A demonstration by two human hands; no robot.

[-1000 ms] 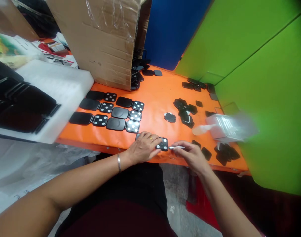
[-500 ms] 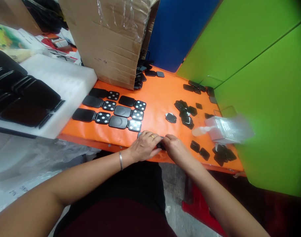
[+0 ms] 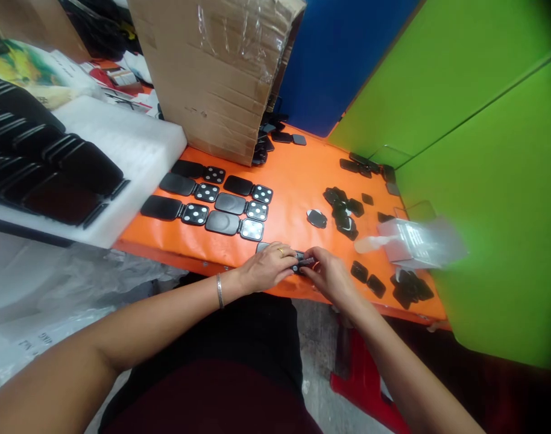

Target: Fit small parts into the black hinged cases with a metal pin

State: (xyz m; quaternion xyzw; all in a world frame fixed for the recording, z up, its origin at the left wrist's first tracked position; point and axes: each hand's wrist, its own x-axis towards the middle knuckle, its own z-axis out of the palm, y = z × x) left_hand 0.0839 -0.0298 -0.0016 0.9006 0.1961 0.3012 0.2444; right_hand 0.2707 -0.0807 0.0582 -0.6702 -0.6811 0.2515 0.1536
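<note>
My left hand point(image 3: 267, 267) presses down on a black hinged two-part piece point(image 3: 260, 247) at the table's front edge and covers most of it. White dots show at its right end, beside my left fingertips. My right hand point(image 3: 333, 277) pinches a small flat dark plate point(image 3: 307, 261) by its edge, tilted just over that dotted end. To the left, several similar hinged pieces point(image 3: 162, 207) lie in rows, each with a square pad point(image 3: 195, 214) bearing light dots. Beyond my hands lies a single dark plate with a white backing point(image 3: 317, 218).
A cardboard box point(image 3: 212, 78) stands at the back of the orange table point(image 3: 293, 181). White foam point(image 3: 153, 129) with black panels is on the left. Loose dark plates point(image 3: 343, 211), a white box point(image 3: 406, 241) and more plates point(image 3: 411, 288) lie right, near a green panel point(image 3: 483, 150).
My right hand has opened slightly and lifted back to the right, now showing the dark plate in its pinch and the dots under it. My left hand stays on the hinged piece.
</note>
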